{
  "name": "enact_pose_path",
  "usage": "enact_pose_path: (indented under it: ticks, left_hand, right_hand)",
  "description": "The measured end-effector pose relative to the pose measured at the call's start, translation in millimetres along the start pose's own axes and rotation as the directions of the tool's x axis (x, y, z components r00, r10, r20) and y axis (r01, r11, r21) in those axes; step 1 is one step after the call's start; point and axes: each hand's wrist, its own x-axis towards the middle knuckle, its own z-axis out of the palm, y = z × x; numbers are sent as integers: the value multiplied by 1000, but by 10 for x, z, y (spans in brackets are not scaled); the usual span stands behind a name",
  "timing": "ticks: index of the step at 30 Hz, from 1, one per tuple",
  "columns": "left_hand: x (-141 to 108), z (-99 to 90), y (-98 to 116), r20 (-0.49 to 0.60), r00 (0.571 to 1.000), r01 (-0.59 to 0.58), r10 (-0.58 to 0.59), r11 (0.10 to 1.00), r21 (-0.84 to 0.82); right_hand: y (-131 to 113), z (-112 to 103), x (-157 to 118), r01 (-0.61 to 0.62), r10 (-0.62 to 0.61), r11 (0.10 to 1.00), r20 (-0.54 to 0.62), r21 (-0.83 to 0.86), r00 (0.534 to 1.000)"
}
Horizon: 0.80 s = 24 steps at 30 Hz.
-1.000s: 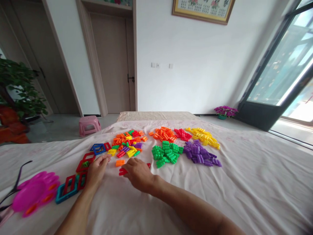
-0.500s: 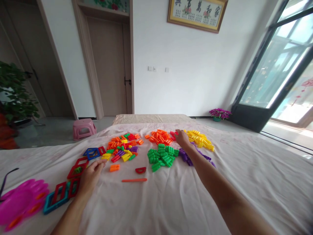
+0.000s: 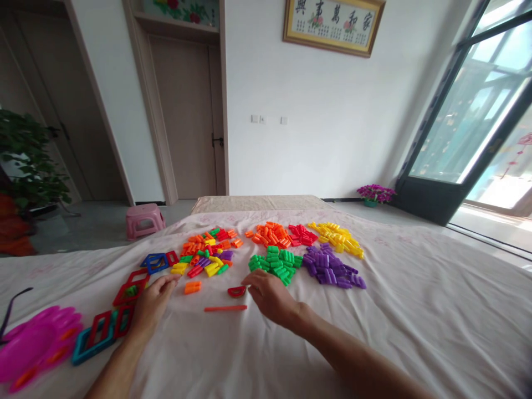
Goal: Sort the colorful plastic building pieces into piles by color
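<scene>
My left hand (image 3: 157, 296) rests on the cloth by the near edge of a mixed pile of coloured plastic pieces (image 3: 208, 252), its fingers bent close together; what they hold, if anything, is hidden. My right hand (image 3: 270, 296) is in front of the green pile (image 3: 276, 263), fingertips beside a red half-round piece (image 3: 236, 291); I cannot make out anything in its fingers. Behind lie orange (image 3: 270, 234), red (image 3: 302, 235), yellow (image 3: 338, 238) and purple (image 3: 330, 267) piles. A joined orange piece (image 3: 192, 287) and an orange stick (image 3: 225, 308) lie between my hands.
Red and blue frame-shaped pieces (image 3: 135, 288) line the left side, near a pink tray (image 3: 35, 343) and the arm of some glasses (image 3: 12, 310). Beyond the cloth-covered table (image 3: 407, 310) stand a pink stool (image 3: 145, 221) and a potted flower (image 3: 375, 193).
My right hand has come back from the red pile toward me and to the left, beside the half-round piece. The red and purple piles show more fully. My left hand has barely moved.
</scene>
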Motion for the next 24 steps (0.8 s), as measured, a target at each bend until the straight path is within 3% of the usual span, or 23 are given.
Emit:
enact_pose_path:
  ticks: [3,9,20,24]
  left_hand:
    - [0,-7,-18,8,1000,-30,30,999,37]
    - [-2,9,-21,2,998,-64,64,989,131]
    - [-127,84,236,52,979,-202,196,912,358]
    - [-151,230,436,69,955,-285,287,834,472]
  right_hand:
    - [-171,207,-199,82,-81,997,88,-7,993]
    - [-84,490,-368,169,-158,977,88,-130,984]
    - [-53,510,-335,140,-125,970,88,-198,988]
    - [-47,530,-325,150,-136,965,79,-216,988]
